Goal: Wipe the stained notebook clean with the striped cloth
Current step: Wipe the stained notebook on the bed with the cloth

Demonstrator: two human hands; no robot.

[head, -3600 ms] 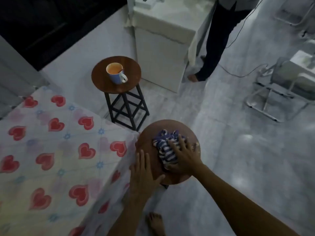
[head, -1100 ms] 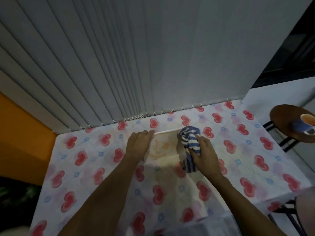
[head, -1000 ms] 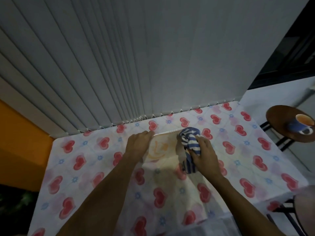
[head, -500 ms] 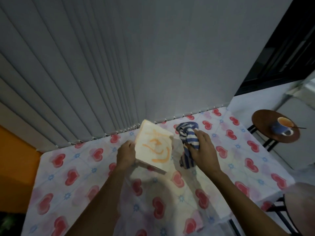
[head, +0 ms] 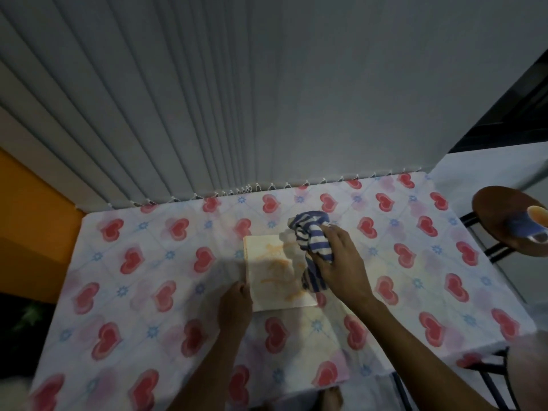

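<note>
A pale notebook (head: 272, 277) with smeared orange stains lies flat on the heart-patterned tablecloth (head: 142, 277). My left hand (head: 235, 304) rests at its near left corner, fingers curled against the edge. My right hand (head: 341, 262) is closed around a bunched blue-and-white striped cloth (head: 311, 244), which hangs over the notebook's right side and touches the cover. The notebook's right edge is hidden under the cloth and hand.
Grey vertical blinds (head: 237, 99) hang right behind the table's far edge. To the right stands a round brown stool (head: 498, 209) carrying a blue mug (head: 530, 226) of orange liquid. An orange wall (head: 32, 209) is on the left. A bare foot (head: 330, 397) shows below.
The notebook, held tilted up in my left hand half a second ago, now lies flat on the table. The right hand with the cloth has come down onto its right side.
</note>
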